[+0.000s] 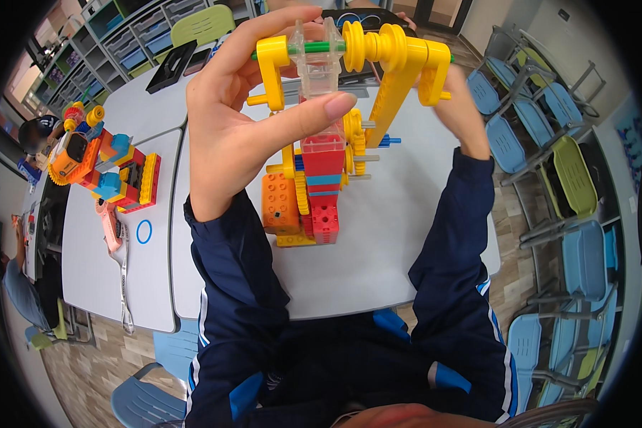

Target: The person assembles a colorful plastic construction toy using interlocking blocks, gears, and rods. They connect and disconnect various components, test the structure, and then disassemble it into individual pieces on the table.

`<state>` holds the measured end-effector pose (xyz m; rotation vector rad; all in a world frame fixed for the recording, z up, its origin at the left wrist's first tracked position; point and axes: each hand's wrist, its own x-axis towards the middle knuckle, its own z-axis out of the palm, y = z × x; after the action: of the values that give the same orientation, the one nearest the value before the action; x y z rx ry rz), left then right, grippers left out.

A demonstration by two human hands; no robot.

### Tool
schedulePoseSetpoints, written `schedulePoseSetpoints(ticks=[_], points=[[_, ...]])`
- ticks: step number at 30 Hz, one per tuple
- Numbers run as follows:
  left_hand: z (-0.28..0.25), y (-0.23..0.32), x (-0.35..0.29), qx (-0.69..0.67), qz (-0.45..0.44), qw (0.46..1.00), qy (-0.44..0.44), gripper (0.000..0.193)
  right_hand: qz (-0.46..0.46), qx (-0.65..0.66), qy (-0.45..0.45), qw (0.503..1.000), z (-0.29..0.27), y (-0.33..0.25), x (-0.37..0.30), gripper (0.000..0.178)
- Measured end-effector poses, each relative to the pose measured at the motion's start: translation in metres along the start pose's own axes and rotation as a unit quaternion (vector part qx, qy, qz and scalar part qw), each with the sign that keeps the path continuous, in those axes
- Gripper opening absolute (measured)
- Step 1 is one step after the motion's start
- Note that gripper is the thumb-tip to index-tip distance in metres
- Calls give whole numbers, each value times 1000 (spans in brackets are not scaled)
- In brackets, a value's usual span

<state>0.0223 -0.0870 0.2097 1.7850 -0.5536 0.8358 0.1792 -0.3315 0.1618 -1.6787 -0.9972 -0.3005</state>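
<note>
From my remote feed: pale grey tables [121, 278] pushed together over a wood-pattern floor [85, 371]. Blue chairs [585, 260] and a green one [574, 175] line the right side, another green chair [203, 25] sits at the far end, and shelving with storage bins [132, 32] fills the upper left.

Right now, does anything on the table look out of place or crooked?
Nothing is spilled or broken. Only the second brick model lies tipped on its side at the left, with a loose blue ring beside it. Both hands hold the main brick model.
</note>
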Motion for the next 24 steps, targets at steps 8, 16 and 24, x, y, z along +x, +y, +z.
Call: schedulePoseSetpoints(ticks=[8, 16, 24], points=[[-1, -2, 0, 28, 21, 999, -5, 65, 166, -183, -217, 944, 44, 100, -13, 35], [20, 24, 4, 13, -6, 1000, 12, 73, 189, -99, -227, 950, 71, 143, -25, 37], [6, -8, 6, -68, 35, 997, -14, 73, 110, -48, -95, 988, 30, 104, -16, 27]])
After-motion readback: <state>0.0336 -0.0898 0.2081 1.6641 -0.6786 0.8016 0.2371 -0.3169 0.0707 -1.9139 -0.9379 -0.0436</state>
